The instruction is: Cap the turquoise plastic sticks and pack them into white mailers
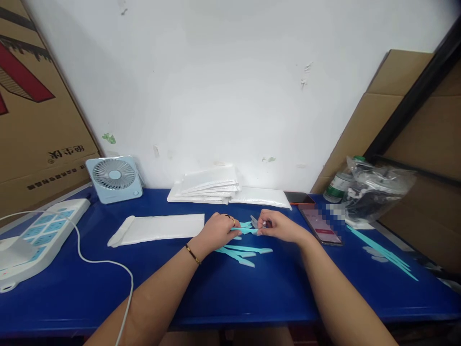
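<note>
My left hand (216,232) is closed on the handle of a turquoise eyebrow razor (248,230), held level just above the blue table. At the razor's other end, my right hand (276,225) pinches the blade tip, where a clear cap seems to be; the fingertips partly hide it. Several more turquoise razors (239,252) lie fanned out below my left hand. Translucent blade caps (254,221) show behind the right fingers, beside another turquoise piece. To the left of my left hand lies a white padded sleeve (162,227).
White packets (209,185) are stacked against the wall. A blue fan (115,178) and a power strip (54,235) with a white cable stand left. Rightward are a phone (320,225), a bottle (337,187), a plastic bag (374,187) and more turquoise razors (383,252).
</note>
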Available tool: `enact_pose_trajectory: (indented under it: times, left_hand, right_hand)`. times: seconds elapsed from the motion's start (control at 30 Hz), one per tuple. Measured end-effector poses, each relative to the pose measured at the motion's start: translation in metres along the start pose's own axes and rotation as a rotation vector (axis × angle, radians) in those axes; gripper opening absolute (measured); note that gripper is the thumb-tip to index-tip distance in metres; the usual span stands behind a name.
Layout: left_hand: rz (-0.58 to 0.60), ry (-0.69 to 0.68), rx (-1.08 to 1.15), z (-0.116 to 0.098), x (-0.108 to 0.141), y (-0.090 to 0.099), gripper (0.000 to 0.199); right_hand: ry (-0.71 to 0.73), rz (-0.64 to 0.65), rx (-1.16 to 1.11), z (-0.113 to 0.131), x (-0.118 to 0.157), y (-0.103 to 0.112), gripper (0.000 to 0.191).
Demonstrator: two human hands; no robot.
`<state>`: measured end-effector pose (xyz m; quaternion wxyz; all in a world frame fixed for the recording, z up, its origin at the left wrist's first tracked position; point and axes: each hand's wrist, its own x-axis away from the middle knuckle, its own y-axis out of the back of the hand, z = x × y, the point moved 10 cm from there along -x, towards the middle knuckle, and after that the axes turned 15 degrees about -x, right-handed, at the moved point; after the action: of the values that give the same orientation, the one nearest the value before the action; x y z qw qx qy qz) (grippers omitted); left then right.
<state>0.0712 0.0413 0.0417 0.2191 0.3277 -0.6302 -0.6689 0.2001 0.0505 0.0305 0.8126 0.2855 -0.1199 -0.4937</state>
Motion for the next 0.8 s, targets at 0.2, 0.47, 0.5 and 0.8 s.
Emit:
enact_pose_trajectory:
  times: [0.2,0.47,0.5,0.8]
  left_hand:
    - [0.014,0.174,0.042,0.036,-0.001,-0.007,0.022]
    - [0.075,0.060,-0.059,0.027,0.005,-0.005,0.020]
    - [0.092,0.053,-0.073,0.026,0.005,-0.007,0.019]
    - [0.015,0.089,0.003,0.015,-0.002,-0.008,0.021]
  right_hand:
    - [-0.044,-0.158,0.058,-0.025,-0.004,0.023,0.015]
    - [-0.007,-0.158,0.052,-0.013,-0.004,0.018,0.016]
    - [0.004,-0.133,0.036,-0.008,-0.005,0.012,0.016]
    - [0.114,0.081,-0.011,0.023,-0.010,-0.034,0.023]
